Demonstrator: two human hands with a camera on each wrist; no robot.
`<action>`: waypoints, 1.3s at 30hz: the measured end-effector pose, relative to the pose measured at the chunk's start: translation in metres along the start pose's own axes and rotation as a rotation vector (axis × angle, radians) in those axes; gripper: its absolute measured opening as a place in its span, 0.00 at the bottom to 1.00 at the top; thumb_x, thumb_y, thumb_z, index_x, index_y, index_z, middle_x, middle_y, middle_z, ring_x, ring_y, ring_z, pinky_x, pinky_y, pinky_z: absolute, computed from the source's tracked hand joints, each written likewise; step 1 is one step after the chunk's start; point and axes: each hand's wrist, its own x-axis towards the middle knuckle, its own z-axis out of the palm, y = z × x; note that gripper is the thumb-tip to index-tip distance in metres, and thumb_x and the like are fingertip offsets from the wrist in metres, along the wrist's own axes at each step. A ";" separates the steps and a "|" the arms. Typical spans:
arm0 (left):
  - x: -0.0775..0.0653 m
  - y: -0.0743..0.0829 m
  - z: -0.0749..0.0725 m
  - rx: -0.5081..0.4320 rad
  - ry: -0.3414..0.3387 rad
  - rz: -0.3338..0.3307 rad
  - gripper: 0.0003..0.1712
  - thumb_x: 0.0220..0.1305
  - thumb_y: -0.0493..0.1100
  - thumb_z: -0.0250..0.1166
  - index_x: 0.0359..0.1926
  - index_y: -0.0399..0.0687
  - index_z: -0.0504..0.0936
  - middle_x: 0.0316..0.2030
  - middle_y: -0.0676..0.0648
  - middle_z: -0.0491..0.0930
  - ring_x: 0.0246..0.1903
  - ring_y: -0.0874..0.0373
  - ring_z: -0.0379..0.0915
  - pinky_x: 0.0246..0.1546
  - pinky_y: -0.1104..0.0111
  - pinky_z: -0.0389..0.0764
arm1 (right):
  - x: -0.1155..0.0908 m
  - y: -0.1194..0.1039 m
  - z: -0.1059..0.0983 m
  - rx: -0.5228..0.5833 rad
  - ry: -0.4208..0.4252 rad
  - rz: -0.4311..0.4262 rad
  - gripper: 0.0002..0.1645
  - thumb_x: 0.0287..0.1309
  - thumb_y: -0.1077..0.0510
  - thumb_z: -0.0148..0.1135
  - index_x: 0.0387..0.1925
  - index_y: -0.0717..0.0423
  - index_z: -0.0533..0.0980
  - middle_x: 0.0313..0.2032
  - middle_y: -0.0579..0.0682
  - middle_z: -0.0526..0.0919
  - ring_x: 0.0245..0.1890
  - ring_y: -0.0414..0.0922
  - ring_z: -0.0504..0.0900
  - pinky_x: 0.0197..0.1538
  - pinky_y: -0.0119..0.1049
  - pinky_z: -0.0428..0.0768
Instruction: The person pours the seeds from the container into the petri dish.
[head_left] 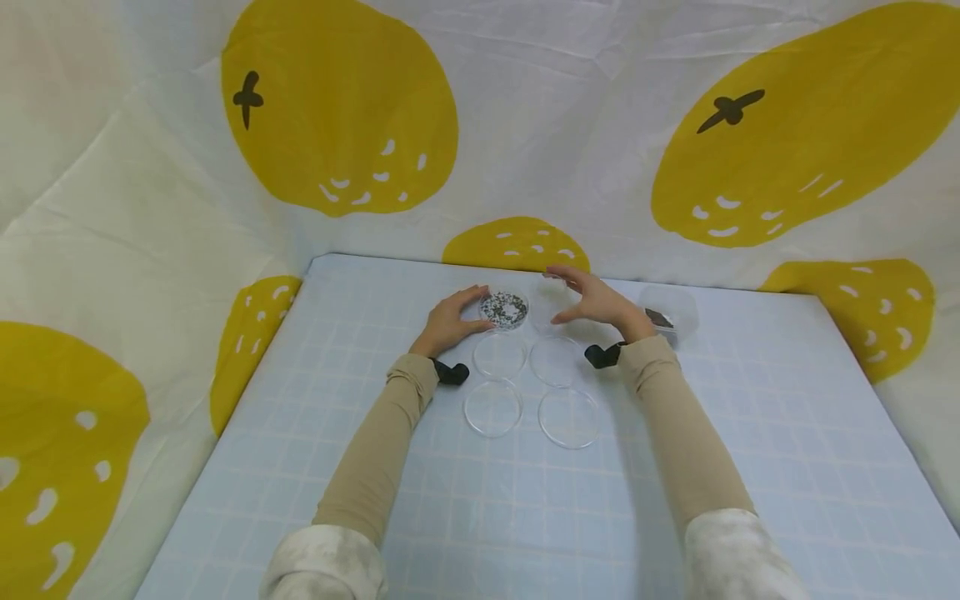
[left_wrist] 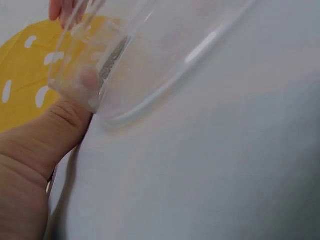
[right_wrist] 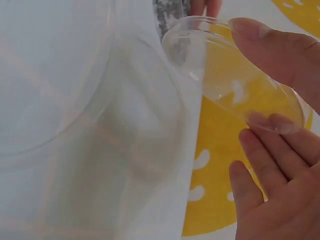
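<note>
A round clear petri dish [head_left: 504, 309] with dark and white bits spread over its bottom is at the far side of the table. My left hand [head_left: 452, 319] grips it from the left, thumb at the near side and fingers at the far side. In the left wrist view the thumb [left_wrist: 62, 120] presses its clear wall. To the right of it, my right hand [head_left: 592, 298] holds a second clear round dish piece [right_wrist: 240, 75], tilted, between thumb and fingertips. This piece looks bare and is see-through against the yellow print.
Several clear round dishes [head_left: 492, 434] lie in two columns on the pale blue checked tablecloth [head_left: 525, 517], nearer than the hands. A clear box [head_left: 684, 308] with dark contents is by the right wrist. Behind the table hangs a white cloth [head_left: 540, 125] with yellow fruit prints.
</note>
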 end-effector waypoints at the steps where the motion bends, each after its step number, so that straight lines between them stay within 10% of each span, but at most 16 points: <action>1: 0.000 0.001 0.000 -0.001 -0.001 -0.005 0.45 0.49 0.62 0.69 0.68 0.60 0.64 0.66 0.57 0.64 0.68 0.59 0.52 0.69 0.62 0.51 | 0.001 -0.004 0.000 -0.003 0.000 0.005 0.52 0.44 0.67 0.73 0.68 0.64 0.56 0.67 0.62 0.59 0.69 0.55 0.54 0.71 0.49 0.51; 21: 0.001 0.002 -0.001 0.003 -0.010 -0.015 0.49 0.50 0.60 0.70 0.70 0.61 0.58 0.62 0.61 0.69 0.68 0.59 0.53 0.69 0.59 0.53 | 0.065 0.000 0.040 -0.102 0.012 -0.051 0.49 0.41 0.59 0.76 0.66 0.55 0.63 0.66 0.49 0.65 0.68 0.48 0.57 0.69 0.50 0.56; 39: 0.001 0.001 -0.001 0.019 -0.011 -0.023 0.50 0.50 0.62 0.69 0.71 0.63 0.56 0.63 0.57 0.69 0.67 0.56 0.54 0.68 0.56 0.55 | 0.076 0.008 0.062 -0.128 -0.072 -0.014 0.49 0.42 0.56 0.76 0.66 0.55 0.64 0.67 0.52 0.64 0.68 0.51 0.58 0.69 0.50 0.58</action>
